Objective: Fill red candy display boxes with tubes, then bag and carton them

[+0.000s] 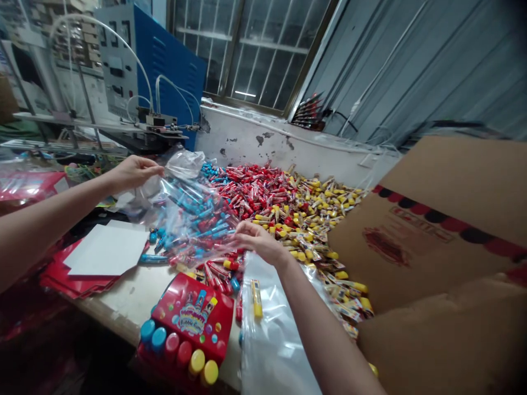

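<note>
Between my hands stretches a clear plastic bag point(197, 211), with blue and red tubes showing through it. My left hand point(134, 173) pinches its upper left edge. Its lower right edge is between the fingers of my right hand point(259, 241). In front of me on the table edge stands a red bubble gum box point(195, 318), with blue, red and yellow tube caps sticking out along its front. More clear plastic bags point(275, 329) lie flat under my right forearm, a yellow-capped tube point(256, 299) on top of them.
Heaped tubes fill the table's back: blue ones point(209, 171), red ones point(259, 189) and yellow ones point(321, 200). White-backed card sheets point(107, 249) lie at the left. A large cardboard carton point(432, 230) stands at the right. Behind, a blue machine point(164, 71) with hoses stands near the window.
</note>
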`<act>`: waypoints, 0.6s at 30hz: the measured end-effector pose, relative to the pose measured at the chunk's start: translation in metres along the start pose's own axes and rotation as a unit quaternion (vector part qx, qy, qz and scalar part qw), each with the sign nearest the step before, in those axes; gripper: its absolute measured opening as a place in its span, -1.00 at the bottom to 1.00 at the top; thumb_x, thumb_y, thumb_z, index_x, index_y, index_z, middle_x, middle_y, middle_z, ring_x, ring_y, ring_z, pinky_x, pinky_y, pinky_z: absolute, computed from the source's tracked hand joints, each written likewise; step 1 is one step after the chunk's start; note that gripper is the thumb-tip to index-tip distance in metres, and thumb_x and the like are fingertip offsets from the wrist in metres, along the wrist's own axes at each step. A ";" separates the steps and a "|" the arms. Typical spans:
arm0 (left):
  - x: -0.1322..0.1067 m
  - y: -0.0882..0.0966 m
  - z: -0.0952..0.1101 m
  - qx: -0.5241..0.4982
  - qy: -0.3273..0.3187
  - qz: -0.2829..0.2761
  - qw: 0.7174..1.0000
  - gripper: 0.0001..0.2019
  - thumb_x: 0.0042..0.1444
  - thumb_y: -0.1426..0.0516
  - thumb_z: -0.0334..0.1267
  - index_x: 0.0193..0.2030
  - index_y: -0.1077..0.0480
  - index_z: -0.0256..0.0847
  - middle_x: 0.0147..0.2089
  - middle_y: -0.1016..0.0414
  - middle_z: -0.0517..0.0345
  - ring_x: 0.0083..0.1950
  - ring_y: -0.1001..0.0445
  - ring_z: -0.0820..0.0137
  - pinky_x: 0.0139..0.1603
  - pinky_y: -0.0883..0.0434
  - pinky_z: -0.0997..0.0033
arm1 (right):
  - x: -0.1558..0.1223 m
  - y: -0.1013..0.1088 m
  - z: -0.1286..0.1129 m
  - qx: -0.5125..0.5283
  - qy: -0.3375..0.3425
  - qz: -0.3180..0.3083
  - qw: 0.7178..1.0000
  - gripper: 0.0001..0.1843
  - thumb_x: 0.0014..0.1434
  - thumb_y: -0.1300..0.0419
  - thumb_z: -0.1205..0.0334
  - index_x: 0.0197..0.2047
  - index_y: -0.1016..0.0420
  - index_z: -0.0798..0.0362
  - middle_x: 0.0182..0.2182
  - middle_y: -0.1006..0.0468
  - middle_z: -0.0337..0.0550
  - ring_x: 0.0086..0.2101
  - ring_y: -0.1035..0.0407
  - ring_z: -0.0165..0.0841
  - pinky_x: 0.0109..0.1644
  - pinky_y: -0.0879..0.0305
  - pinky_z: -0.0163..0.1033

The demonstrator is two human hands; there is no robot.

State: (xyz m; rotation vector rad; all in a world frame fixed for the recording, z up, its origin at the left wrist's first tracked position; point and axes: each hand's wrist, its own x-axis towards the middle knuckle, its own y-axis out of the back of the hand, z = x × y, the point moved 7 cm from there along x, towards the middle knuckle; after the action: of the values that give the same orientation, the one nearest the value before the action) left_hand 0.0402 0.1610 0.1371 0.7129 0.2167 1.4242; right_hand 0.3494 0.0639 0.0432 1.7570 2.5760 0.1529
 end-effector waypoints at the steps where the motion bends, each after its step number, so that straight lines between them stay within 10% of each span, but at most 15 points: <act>1: 0.001 0.000 -0.009 -0.001 0.014 0.006 1.000 -0.65 0.07 -0.15 0.04 -0.25 -0.50 -0.25 -0.71 0.02 0.41 -0.60 0.11 0.57 -0.53 0.17 0.52 | 0.000 0.005 0.002 0.010 0.003 0.025 1.000 -0.59 -0.14 -0.44 -0.02 -0.38 -0.42 0.05 -0.42 -0.54 -0.28 -0.35 -0.46 -0.41 -0.29 -0.32 -0.35; 13: 0.005 -0.014 -0.047 0.024 0.059 0.004 0.998 -0.69 0.16 -0.07 -0.13 -0.14 -0.50 -0.30 -0.67 -0.12 0.36 -0.58 -0.08 0.51 -0.48 -0.03 0.54 | 0.005 0.035 0.010 -0.047 0.030 0.217 0.974 -0.48 -0.14 -0.32 -0.27 -0.55 -0.37 0.04 -0.75 -0.19 -0.43 -0.70 0.00 -0.55 -0.63 0.07 -0.37; 18: -0.018 -0.028 0.002 0.289 -0.117 0.149 0.938 -0.40 0.06 -0.21 -0.15 0.24 -0.27 -0.26 -0.04 -0.43 -0.09 -0.02 -0.36 0.14 -0.05 -0.23 0.31 | 0.019 0.013 0.005 -0.086 0.043 0.202 0.975 -0.54 -0.10 -0.29 -0.23 -0.44 -0.48 0.05 -0.69 -0.20 -0.41 -0.66 0.01 -0.52 -0.59 0.05 -0.35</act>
State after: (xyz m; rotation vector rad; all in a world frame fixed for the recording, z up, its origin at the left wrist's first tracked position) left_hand 0.0611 0.1441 0.1177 1.4406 0.3586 1.5575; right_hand 0.3550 0.0872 0.0400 2.2187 2.1413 0.4496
